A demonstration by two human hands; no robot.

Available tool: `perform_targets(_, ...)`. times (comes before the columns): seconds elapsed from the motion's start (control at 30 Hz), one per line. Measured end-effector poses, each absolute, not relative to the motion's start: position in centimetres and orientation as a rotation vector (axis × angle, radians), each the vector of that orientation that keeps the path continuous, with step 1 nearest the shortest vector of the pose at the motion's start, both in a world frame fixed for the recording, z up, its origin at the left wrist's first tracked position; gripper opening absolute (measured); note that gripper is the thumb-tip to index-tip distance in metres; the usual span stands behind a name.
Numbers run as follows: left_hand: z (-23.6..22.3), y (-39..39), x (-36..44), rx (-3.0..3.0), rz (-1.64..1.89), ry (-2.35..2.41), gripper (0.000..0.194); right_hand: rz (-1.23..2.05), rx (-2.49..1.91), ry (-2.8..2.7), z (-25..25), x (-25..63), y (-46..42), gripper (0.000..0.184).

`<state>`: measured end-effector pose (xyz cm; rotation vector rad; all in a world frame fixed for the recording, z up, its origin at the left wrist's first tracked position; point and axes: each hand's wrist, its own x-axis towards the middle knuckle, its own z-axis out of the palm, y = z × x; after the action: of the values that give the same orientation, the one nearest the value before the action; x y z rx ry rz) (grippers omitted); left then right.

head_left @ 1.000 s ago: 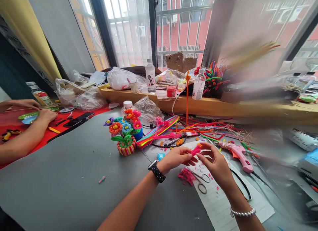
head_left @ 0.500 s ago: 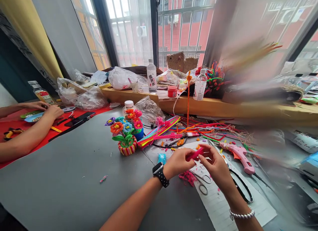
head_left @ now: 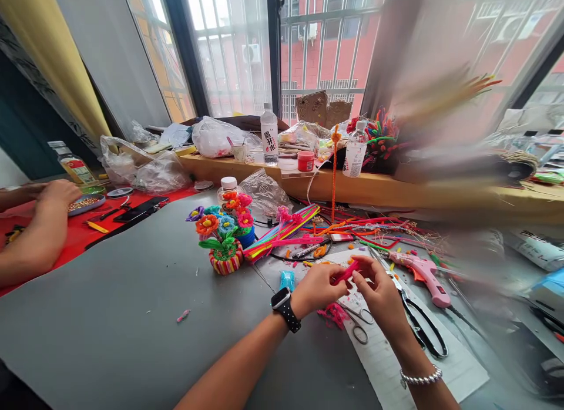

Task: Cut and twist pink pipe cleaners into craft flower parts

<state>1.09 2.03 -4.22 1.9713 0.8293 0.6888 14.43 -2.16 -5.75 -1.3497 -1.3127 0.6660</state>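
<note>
My left hand (head_left: pixel 318 288), with a black watch on its wrist, and my right hand (head_left: pixel 379 289), with a bead bracelet, both pinch a short pink pipe cleaner (head_left: pixel 346 272) above the grey table. Each hand is closed on one end of it. Under them lie a clump of pink pipe cleaner (head_left: pixel 333 313) and small scissors (head_left: pixel 358 323) on a lined white paper (head_left: pixel 388 357).
A pipe-cleaner flower pot (head_left: pixel 222 234), a bundle of coloured pipe cleaners (head_left: pixel 282 234), a pink glue gun (head_left: pixel 420 272) and large black scissors (head_left: pixel 420 330) lie around. Water bottles (head_left: pixel 269 135) stand on the wooden sill. Another person's hands (head_left: pixel 55 195) work over the red mat at left.
My hands have drawn slightly closer together on the pink pipe cleaner. The other person's hands at left moved toward the dish of beads.
</note>
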Motion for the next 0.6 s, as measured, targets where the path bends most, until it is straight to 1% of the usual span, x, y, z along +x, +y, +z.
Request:
perform_targets(0.2,-3.94,2.12,0.94,2.132,0.813,0.901,0.020,0.587,-1.387,-1.337,-5.58,14.27,-2.22,0.024)
perform_targets(0.4,-3.78,1.98,0.91,2.096,0.795,0.909,0.024,0.589,-1.362,-1.334,-5.74,14.36,-2.14,0.025)
perform_targets(0.6,-3.75,1.94,1.01,2.205,0.767,0.906,0.024,0.539,-1.413,-1.331,-5.82,14.35,-2.13,0.024)
